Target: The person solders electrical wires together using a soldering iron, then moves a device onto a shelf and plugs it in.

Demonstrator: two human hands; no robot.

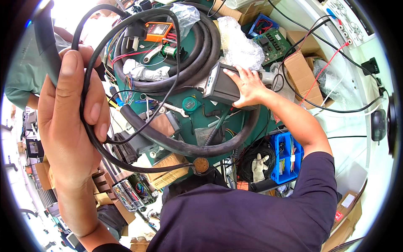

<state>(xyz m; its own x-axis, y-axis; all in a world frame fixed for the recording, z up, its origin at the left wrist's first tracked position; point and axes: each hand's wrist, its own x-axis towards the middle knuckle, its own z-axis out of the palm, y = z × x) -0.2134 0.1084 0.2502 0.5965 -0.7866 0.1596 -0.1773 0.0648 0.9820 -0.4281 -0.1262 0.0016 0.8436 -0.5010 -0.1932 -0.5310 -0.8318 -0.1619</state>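
Observation:
Raised close at the left, my left hand (73, 122) is closed round a looped black cable (94, 147). A dark, thick piece (46, 38) also sticks up between its thumb and fingers; its kind is unclear. A black mains plug (135, 32) with metal prongs hangs near the loop's top. My right hand (248, 86) rests with spread fingers on a dark grey box-shaped device (226, 84), which sits tilted on the green work surface. A thin cable leaves the device's left end. Beside it are a green round tape measure (191, 105) and a wrench (175, 109).
A thick black cable coil (212, 46) fills much of the green table. Around it lie an orange meter (158, 31), bubble wrap (239, 42), a green circuit board (273, 46) and cardboard boxes (302, 73). A blue parts tray (287, 157) stands at right. Another person's sleeve (25, 71) shows far left.

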